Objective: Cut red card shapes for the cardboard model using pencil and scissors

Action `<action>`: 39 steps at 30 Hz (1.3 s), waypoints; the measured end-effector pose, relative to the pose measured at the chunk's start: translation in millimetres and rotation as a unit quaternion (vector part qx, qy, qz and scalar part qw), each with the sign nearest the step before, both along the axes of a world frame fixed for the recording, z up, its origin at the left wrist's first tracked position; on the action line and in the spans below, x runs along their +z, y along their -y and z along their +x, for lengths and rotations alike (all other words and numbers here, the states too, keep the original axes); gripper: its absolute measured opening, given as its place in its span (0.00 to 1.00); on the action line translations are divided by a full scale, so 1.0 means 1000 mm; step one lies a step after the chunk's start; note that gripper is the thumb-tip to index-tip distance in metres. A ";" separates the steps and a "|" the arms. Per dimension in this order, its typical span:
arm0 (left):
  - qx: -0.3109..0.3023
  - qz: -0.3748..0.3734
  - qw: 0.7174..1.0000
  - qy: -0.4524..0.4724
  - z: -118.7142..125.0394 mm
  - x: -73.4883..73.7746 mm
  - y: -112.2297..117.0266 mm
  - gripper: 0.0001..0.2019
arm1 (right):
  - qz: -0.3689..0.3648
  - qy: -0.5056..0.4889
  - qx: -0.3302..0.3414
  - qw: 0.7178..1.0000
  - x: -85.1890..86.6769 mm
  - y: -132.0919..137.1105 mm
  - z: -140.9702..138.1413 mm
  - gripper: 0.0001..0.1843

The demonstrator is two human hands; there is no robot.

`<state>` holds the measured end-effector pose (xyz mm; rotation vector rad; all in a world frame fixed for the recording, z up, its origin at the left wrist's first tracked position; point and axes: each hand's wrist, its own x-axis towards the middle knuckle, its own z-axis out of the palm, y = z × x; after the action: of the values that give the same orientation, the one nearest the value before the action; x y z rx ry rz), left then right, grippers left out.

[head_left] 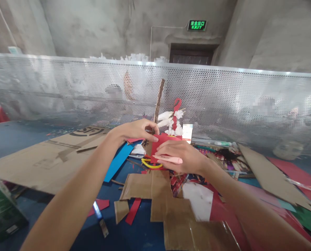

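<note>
The red paper [155,150] sits near the middle of the table, before the person, in a bright, even red with a fairly straight left edge; the right hand covers much of it, so its full outline is hidden. The left hand [138,129] is curled mostly closed, thumb and fingertip pinching the paper's corner at about eleven o'clock. The right hand [183,155] reaches in from three o'clock, fingers bent over the paper and closed on a pale pink marker [171,159] whose left end comes close to the red surface; I cannot tell whether it touches. A yellow loop [152,166] shows at six o'clock. Towards twelve stands a rough brown stick [160,101], with white tufts [176,129] at one o'clock. A blue sheet [120,160] lies at eight, cut cardboard [162,188] at six, nearer the person.
</note>
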<state>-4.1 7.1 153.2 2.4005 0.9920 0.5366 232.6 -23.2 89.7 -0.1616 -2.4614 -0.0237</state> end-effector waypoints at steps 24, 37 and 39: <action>-0.006 -0.010 1.000 0.002 0.002 0.001 0.001 0.12 | 0.062 0.004 -0.005 0.998 0.000 -0.002 0.000 0.10; -0.006 -0.026 1.000 0.015 0.002 -0.002 -0.001 0.11 | 0.051 0.017 -0.016 0.998 -0.002 -0.002 0.000 0.10; -0.001 -0.026 1.000 0.012 0.001 -0.002 -0.001 0.12 | 0.046 0.020 -0.018 0.999 -0.001 -0.002 0.000 0.10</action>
<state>-2.7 8.2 151.2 2.3426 0.9822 0.5323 233.0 -21.7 88.6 -0.1677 -2.4905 -0.1569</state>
